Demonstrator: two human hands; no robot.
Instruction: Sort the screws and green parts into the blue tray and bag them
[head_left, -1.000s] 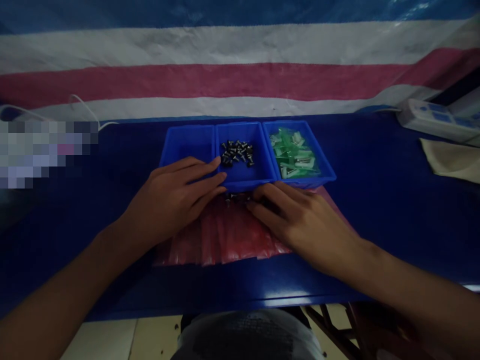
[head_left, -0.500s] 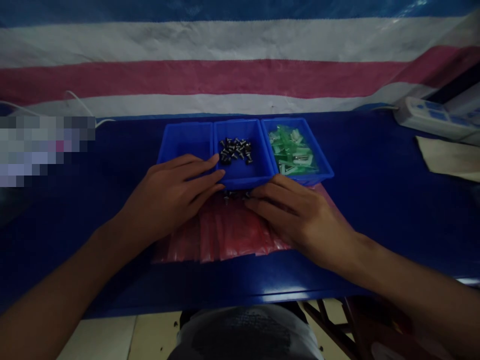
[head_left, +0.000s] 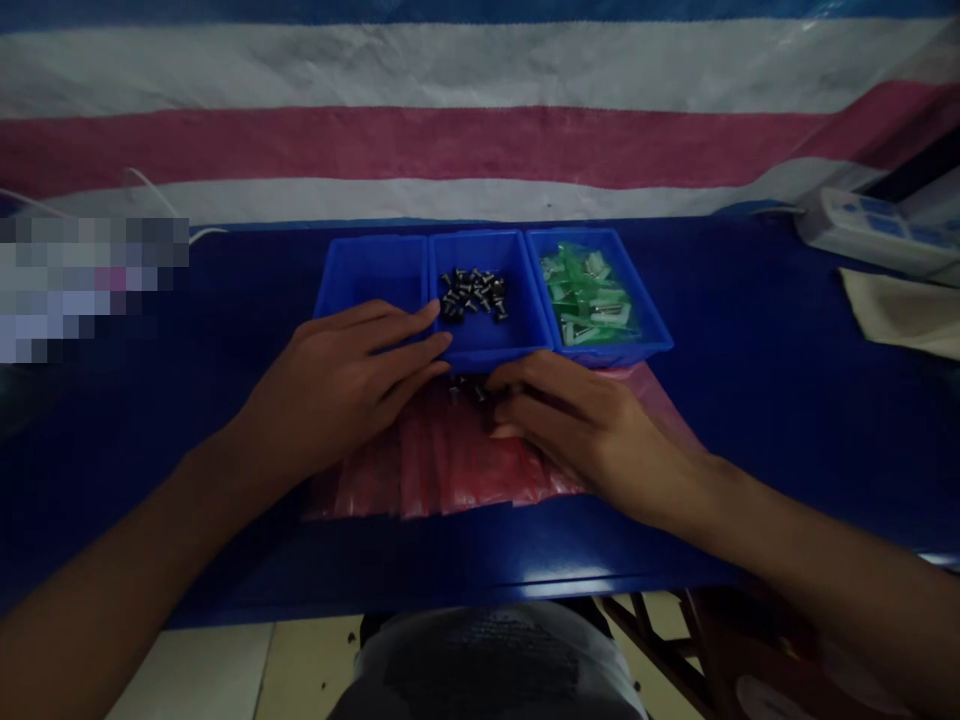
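Observation:
Three blue bins stand side by side. The left bin [head_left: 379,262] is partly behind my left hand [head_left: 349,370], whose fingers are apart and hold nothing, the tips at the middle bin's front left corner. Black screws [head_left: 472,292] lie in the middle bin [head_left: 491,343]. Green and clear packets [head_left: 589,295] fill the right bin [head_left: 649,315]. A few more screws [head_left: 478,390] lie just before the middle bin, on red plastic bags [head_left: 465,470]. Over the bags, my right hand [head_left: 585,420] has its fingers curled beside these screws; whether it holds one is hidden.
A blue table [head_left: 750,350] bears everything. At the right are a white power strip [head_left: 862,225] and a pale cloth or paper [head_left: 900,310]. Striped sheeting [head_left: 480,145] hangs behind. A blurred-out object is at the left, near a white cable.
My right hand's fingers have shifted and lifted slightly beside the screws, with the fingertips further apart. My left hand has stayed nearly still. The view has tilted a little.

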